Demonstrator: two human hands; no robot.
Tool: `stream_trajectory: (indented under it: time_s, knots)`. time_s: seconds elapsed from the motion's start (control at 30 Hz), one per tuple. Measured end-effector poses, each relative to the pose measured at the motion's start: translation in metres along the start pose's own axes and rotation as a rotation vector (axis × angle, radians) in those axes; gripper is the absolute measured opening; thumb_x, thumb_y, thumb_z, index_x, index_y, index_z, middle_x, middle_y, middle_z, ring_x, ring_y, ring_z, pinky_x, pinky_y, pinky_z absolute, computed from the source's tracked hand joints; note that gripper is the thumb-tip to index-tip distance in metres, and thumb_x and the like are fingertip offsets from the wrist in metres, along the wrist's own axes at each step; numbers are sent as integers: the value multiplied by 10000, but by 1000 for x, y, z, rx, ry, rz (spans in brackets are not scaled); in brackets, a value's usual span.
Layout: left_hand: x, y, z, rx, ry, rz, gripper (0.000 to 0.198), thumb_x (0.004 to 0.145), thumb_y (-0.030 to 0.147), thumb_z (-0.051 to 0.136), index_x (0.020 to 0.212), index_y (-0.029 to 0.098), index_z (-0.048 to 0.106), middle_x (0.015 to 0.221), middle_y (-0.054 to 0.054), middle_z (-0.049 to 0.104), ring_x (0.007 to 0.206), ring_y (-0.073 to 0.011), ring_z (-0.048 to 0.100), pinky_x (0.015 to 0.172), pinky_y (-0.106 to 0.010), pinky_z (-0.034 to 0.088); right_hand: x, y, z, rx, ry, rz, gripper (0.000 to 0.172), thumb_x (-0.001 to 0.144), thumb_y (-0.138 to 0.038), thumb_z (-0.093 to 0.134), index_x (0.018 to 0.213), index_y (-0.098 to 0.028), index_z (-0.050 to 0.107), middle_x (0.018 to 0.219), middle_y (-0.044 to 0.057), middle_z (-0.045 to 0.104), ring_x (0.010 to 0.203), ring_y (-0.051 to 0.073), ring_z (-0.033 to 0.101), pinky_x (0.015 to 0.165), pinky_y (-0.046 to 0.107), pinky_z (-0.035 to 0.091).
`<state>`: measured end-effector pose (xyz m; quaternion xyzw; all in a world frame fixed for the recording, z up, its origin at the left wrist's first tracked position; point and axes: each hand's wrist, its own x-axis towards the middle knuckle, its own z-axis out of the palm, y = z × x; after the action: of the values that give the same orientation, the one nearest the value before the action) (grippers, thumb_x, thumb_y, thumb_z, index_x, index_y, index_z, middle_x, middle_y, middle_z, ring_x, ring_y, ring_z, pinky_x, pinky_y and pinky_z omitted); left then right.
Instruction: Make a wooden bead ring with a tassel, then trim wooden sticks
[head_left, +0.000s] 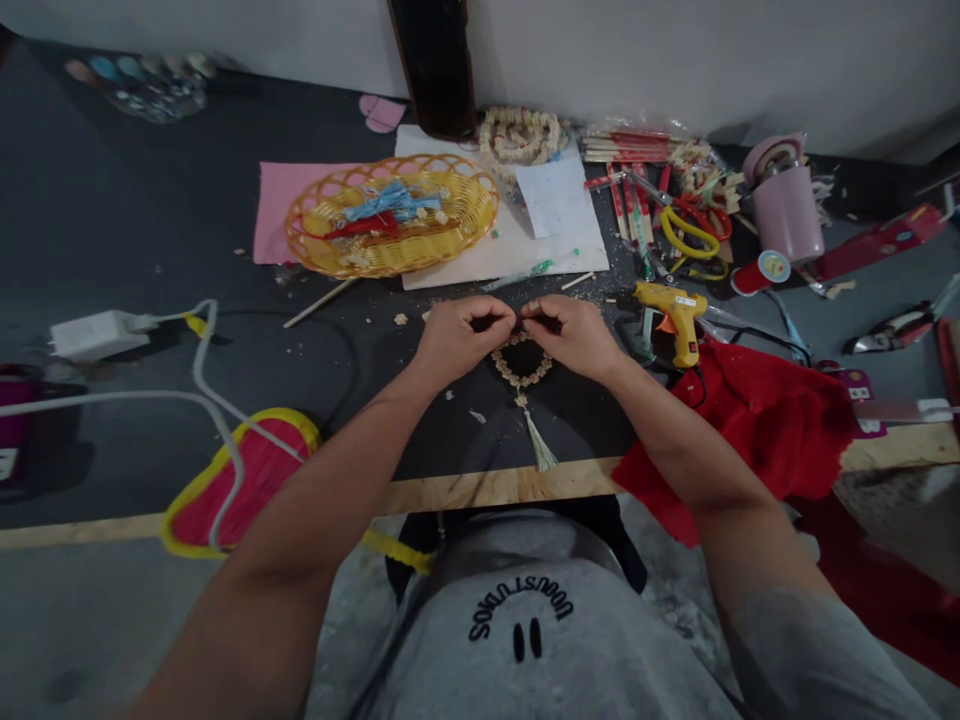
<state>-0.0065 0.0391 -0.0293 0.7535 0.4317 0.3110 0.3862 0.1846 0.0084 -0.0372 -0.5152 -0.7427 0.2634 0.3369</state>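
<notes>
A loop of small pale beads (523, 372) with a greenish tassel (540, 445) hanging below it lies on the dark table. My left hand (461, 335) pinches the top of the loop on the left side. My right hand (574, 335) pinches it on the right side, fingertips of both hands almost meeting above the beads. Both hands have their fingers closed on the bead string.
A yellow woven basket (457, 215) with scraps stands behind, on white paper (555, 250). A yellow glue gun (675, 315), scissors (686, 235), a pink cup (787, 210) and red cloth (757, 420) lie to the right. White charger (97, 333) and cables run left, over a red and yellow pad (225, 480).
</notes>
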Motion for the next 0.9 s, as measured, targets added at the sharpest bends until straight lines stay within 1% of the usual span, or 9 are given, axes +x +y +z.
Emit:
stream_trajectory:
  time_s: [0.17, 0.27, 0.43, 0.5, 0.67, 0.77, 0.9]
  knots:
    - [0, -2, 0, 12, -30, 23, 200, 804, 279, 575, 763, 156, 727, 693, -2, 711, 635, -119, 594, 600, -215, 421, 0, -1, 0, 18, -17, -2, 136, 848, -214, 531, 839, -174, 661, 857, 43, 707, 772, 150, 626, 722, 257, 451]
    - [0, -3, 1, 83, -41, 76, 186, 799, 261, 565, 767, 170, 725, 733, -10, 725, 680, -136, 624, 649, -238, 440, -1, -2, 1, 24, -6, -10, 126, 835, -199, 535, 841, -176, 659, 848, 38, 700, 765, 148, 621, 718, 253, 448]
    - [-1, -4, 3, 299, 4, 165, 188, 803, 243, 541, 757, 196, 717, 754, -16, 732, 722, -163, 637, 706, -277, 458, -1, -2, 4, 2, 17, -29, 114, 832, -214, 548, 825, -177, 656, 841, 43, 697, 774, 154, 624, 725, 258, 454]
    - [-1, -5, 5, 346, 31, 188, 183, 806, 239, 540, 753, 200, 711, 748, -13, 729, 729, -165, 641, 726, -281, 464, -1, -4, 4, -5, 19, -26, 116, 828, -221, 555, 819, -175, 660, 842, 47, 700, 775, 154, 626, 725, 256, 453]
    - [-1, -7, 9, 285, 86, 198, 193, 835, 240, 525, 785, 190, 705, 748, -13, 726, 733, -155, 651, 717, -263, 468, -1, -7, 0, 60, -12, 21, 159, 846, -263, 539, 837, -175, 671, 829, 35, 708, 727, 138, 612, 686, 247, 439]
    - [-1, -6, 10, 231, 83, 184, 194, 846, 240, 524, 799, 185, 704, 765, -15, 732, 741, -151, 655, 718, -257, 469, 0, -9, -2, 108, -26, 41, 157, 826, -250, 525, 826, -171, 661, 794, 22, 699, 679, 125, 586, 662, 240, 431]
    - [-2, -4, 10, 189, 71, 169, 182, 842, 222, 529, 802, 181, 702, 783, -14, 735, 746, -147, 654, 725, -254, 472, 0, -8, 0, 133, -8, 70, 128, 796, -254, 538, 808, -172, 636, 785, 20, 688, 676, 124, 583, 659, 239, 434]
